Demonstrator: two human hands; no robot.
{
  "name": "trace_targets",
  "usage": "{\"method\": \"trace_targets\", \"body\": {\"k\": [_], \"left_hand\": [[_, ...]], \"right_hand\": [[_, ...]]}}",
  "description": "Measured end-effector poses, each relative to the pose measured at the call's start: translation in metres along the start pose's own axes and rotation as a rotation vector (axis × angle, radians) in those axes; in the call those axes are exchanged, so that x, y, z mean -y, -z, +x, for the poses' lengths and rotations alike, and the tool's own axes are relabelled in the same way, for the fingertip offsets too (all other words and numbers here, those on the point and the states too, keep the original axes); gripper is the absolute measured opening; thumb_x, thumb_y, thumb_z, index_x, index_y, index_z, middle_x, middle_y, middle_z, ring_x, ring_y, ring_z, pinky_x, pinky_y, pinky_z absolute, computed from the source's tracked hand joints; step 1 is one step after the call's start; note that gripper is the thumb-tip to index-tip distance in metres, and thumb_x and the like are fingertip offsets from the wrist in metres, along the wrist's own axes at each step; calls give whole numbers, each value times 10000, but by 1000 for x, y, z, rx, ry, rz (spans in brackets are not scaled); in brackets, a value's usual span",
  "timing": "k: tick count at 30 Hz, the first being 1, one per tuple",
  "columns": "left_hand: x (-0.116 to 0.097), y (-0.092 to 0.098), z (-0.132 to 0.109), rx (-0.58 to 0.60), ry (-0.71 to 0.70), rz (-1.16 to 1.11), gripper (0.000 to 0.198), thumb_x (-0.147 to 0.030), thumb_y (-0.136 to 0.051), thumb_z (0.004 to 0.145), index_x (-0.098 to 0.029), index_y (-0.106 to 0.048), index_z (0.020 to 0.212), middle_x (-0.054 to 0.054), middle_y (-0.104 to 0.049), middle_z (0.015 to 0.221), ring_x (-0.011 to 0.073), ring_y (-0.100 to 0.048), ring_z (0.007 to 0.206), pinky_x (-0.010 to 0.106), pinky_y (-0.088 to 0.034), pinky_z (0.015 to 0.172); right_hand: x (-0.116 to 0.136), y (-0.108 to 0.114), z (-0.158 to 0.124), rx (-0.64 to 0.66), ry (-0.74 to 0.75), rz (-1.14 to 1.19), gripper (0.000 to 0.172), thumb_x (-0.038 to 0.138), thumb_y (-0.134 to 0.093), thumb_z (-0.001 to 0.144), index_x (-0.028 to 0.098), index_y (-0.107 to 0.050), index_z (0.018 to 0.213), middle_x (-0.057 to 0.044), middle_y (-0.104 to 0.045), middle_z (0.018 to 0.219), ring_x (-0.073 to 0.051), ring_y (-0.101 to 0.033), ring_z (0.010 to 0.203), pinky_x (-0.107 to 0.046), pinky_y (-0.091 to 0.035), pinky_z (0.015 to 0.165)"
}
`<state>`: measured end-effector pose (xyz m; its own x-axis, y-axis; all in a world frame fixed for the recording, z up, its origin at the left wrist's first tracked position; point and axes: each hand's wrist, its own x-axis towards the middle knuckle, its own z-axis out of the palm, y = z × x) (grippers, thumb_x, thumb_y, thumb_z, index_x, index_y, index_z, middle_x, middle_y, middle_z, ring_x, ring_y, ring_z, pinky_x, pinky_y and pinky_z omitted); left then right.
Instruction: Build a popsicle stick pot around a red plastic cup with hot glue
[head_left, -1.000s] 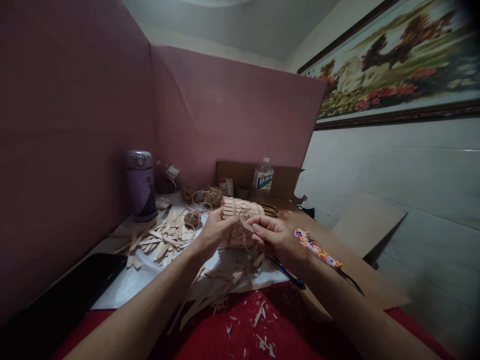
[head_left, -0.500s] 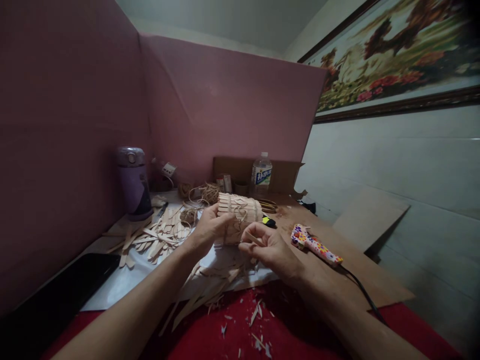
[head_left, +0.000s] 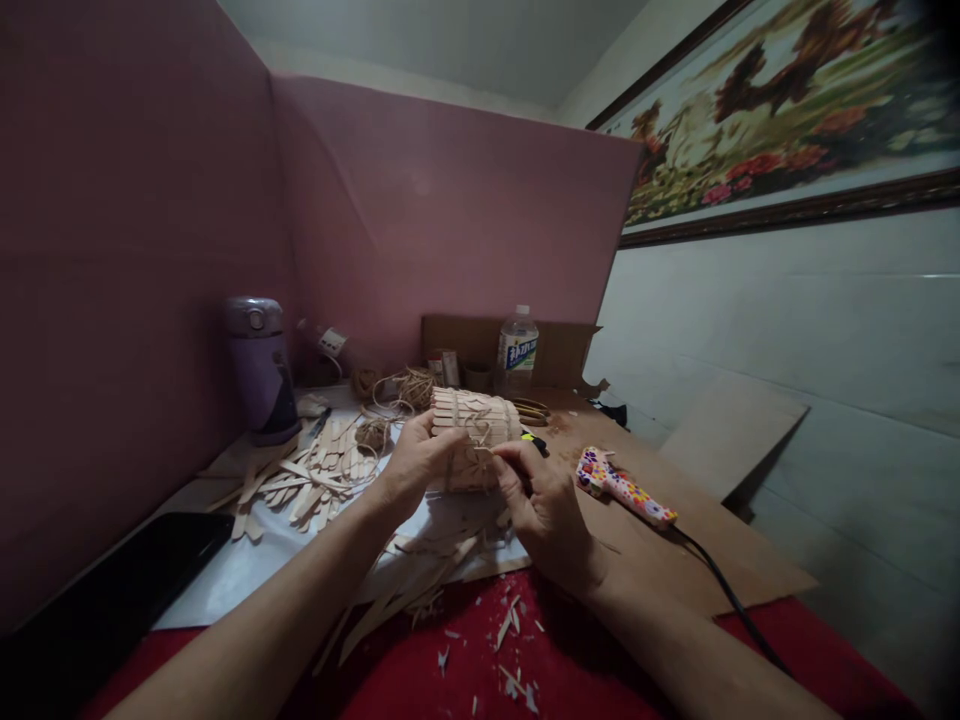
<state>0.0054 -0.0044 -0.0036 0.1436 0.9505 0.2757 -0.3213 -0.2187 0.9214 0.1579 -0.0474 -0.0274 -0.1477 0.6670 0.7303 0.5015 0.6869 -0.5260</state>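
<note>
A cylinder of wooden craft sticks, banded with twine and decorated with small wood pieces, lies on its side in mid-air over the table. My left hand is closed around its left end, thumb on the near face. At its right side my right hand pinches a small wooden piece between thumb and finger, against the decorated face. Whether that piece touches the cylinder I cannot tell. Loose craft sticks lie in a pile left of my hands, with a small twine ball beside them.
A patterned glue gun with a black cord rests on the brown board to the right. Behind stand a plastic bottle and a purple flask. A black phone lies at left; wood scraps litter the red cloth.
My right hand has turned and raised its fingers, bringing the small wooden piece up against the cylinder's face. My left hand keeps its hold. The whole view has shifted slightly.
</note>
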Motion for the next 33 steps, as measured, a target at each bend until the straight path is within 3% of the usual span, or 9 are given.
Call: {"method": "trace_targets", "body": {"k": [5,13,20,33], "left_hand": [[3,1,1,29,-32,16,269,-236,-737,614,-129,-673,853,56,-737,827,153,-653,675,270,-514,681],[3,-1,-1,65,-24,12,340,-242,-728,632,-121,-682,946,83,-748,887,211,-686,797,305,-527,739],[6,0,-1,92,-35,17,340,-255,-724,654,-128,-686,968,83,-747,882,218,-687,782,326,-533,739],[9,2,-1,127,-22,12,341,-255,-721,677,-133,-665,990,94,-738,952,224,-681,847,344,-519,805]], "right_hand": [[-5,1,2,-64,-71,119,172,327,-482,933,211,-600,978,-27,-653,828,-155,-602,747,-253,-435,664],[-12,3,16,-78,-278,449,220,412,-618,820,199,-579,783,19,-562,655,-111,-479,547,-219,-372,493],[-11,4,20,-61,-349,522,268,444,-658,764,183,-601,733,62,-445,516,-80,-367,443,-215,-310,425],[-11,3,22,-64,-416,517,286,452,-672,720,171,-620,707,57,-470,490,-80,-370,427,-217,-288,418]]}}
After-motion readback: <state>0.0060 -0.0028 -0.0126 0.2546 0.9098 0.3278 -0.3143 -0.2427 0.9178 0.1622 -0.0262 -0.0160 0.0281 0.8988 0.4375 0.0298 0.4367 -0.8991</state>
